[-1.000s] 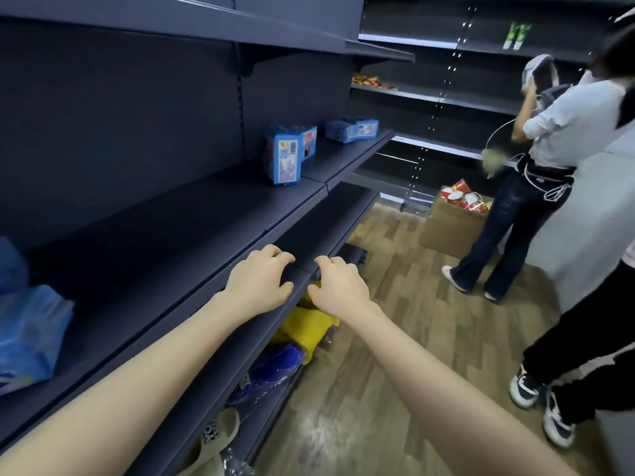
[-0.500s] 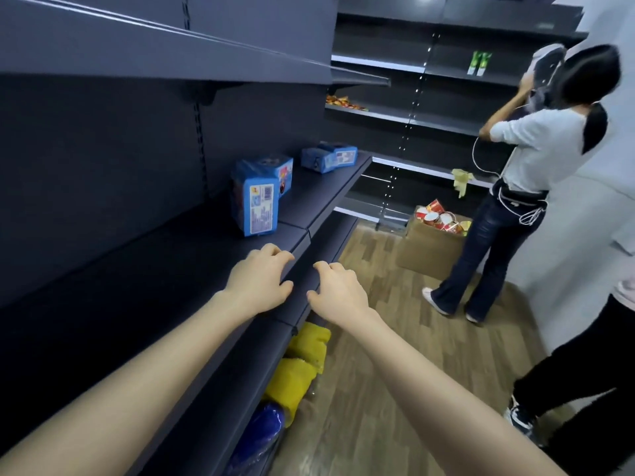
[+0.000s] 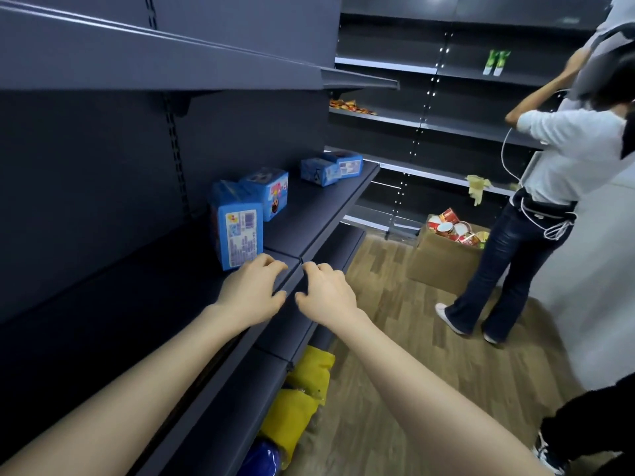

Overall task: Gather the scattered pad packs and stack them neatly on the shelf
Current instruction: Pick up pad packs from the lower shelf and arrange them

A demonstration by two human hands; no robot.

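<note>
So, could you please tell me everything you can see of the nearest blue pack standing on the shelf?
The nearest blue pack is a tall, glossy plastic-wrapped block standing upright on the dark shelf, with a pale label and barcode facing the camera. A second blue pack stands close behind it. The left hand is just before its lower corner; contact cannot be told.

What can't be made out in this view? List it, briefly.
Head view only.
Label text on the nearest upright blue plastic pad pack: too small and blurred.
Yellow soft bags on the lower level: partly hidden by the dark grey metal shelf edge.
Left hand and right hand: fingers curl away, so contact with the shelf is unclear.
Blue glossy package: cut off by the bottom edge.
</note>
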